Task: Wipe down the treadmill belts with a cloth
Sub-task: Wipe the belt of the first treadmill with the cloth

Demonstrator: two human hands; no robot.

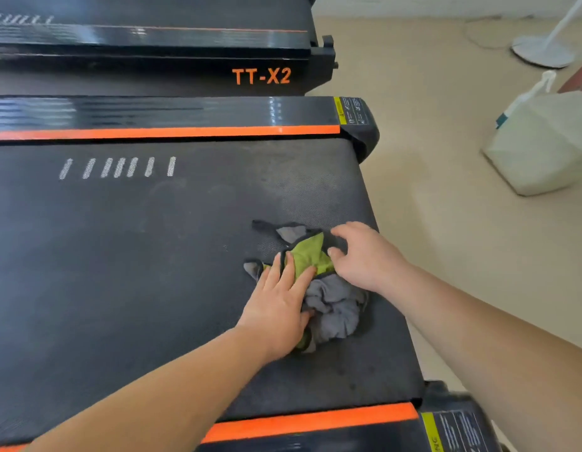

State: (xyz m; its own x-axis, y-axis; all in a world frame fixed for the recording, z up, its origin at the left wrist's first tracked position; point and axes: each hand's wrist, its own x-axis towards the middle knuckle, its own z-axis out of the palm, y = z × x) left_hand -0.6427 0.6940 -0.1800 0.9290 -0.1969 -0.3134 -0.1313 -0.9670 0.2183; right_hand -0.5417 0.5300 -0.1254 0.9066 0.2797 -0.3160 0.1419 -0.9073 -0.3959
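Head view looks down past the near orange side rail [309, 422] of the treadmill to 2 bare forearms reaching over the belt [136, 262]. The cloth [335, 305], a crumpled bunch of grey and green with dark trim, lies on the belt near its right end, under the 2 hands. To wipe well from here, I judge the bunch should be gathered into 1 flat pad so a broad face meets the textured surface. It can then be drawn in long overlapping strokes with even pressure, toward the dull, dusty-looking patches just beyond it. The left hand [276, 301] lies flat on the cloth's left part, fingers straight and close together, pressing and gripping nothing, forearm angled in from the lower left. The right hand [364, 256] arches over the cloth's far right edge, fingers curved, thumb at the green fold; whether it pinches the fabric I cannot tell. Farther off are the far orange rail [152, 132] and another treadmill [260, 76] marked TT-X2. A pale jug [544, 148] stands on the floor [430, 109] at right.
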